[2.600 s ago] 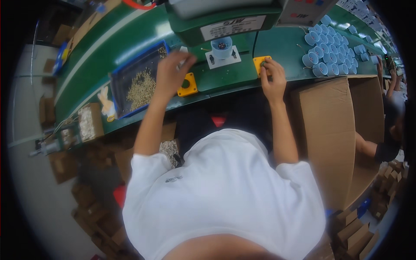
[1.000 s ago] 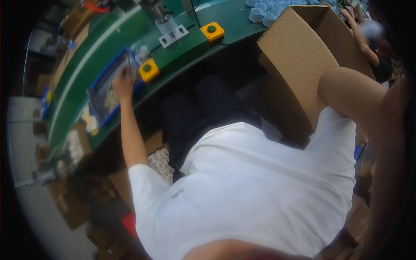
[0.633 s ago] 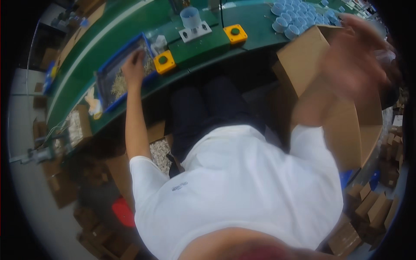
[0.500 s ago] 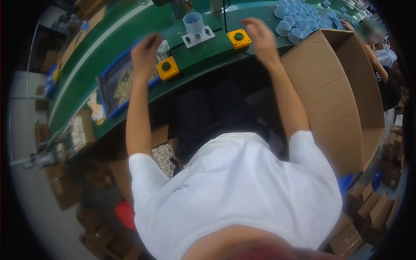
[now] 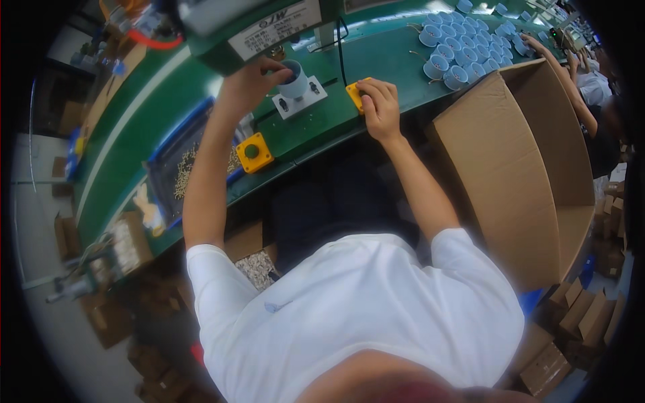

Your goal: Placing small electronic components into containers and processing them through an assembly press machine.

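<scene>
A light blue round cup (image 5: 293, 85) stands upright on a pale metal fixture plate (image 5: 302, 103) on the green bench. My left hand (image 5: 250, 86) is at the cup's left rim, thumb and fingers pinched together. Whatever they hold, if anything, is too small to make out. To the right of the fixture, my right hand (image 5: 381, 111) lies over a yellow push-button box (image 5: 353, 101), fingers curled round its top and covering the button. A second yellow button box (image 5: 254, 153) with a green button sits in front of the fixture on the left.
A green machine head (image 5: 259, 30) hangs just above my left hand. Small tan parts lie in a blue-rimmed tray (image 5: 161, 158) at left. Several blue cups (image 5: 463, 47) are grouped at far right. A large open carton (image 5: 500, 168) stands at right, with another person's arm (image 5: 571, 91) beyond it.
My left hand has moved from near the left button box to the cup. My right hand has come down onto the right button box. The machine head now shows at the top.
</scene>
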A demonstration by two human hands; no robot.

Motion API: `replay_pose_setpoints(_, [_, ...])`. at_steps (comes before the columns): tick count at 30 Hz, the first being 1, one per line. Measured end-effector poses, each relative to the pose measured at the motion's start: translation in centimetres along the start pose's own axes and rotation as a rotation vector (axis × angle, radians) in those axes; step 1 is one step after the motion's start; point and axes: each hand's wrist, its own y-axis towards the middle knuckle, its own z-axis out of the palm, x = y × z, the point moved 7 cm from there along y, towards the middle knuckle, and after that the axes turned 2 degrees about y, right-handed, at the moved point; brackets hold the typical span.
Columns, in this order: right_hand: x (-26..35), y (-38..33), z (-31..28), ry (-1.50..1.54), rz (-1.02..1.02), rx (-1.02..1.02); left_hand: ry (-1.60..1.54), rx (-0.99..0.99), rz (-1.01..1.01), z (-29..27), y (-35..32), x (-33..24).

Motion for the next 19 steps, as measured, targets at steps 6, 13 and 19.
replay_pose_setpoints(6, [-0.3,0.5,-0.1,-0.018,0.024,-0.026,-0.023,0.066,-0.086,0.2,0.7,-0.7])
replay_pose_setpoints(13, [0.0,0.0,-0.4,-0.006,-0.001,-0.040,-0.024,0.076,-0.020,1.7,1.6,0.2])
replay_pose_setpoints(19, [-1.2,-0.5,0.0,0.070,0.075,-0.071,-0.083,-0.038,0.208,-1.1,-0.6,-0.3])
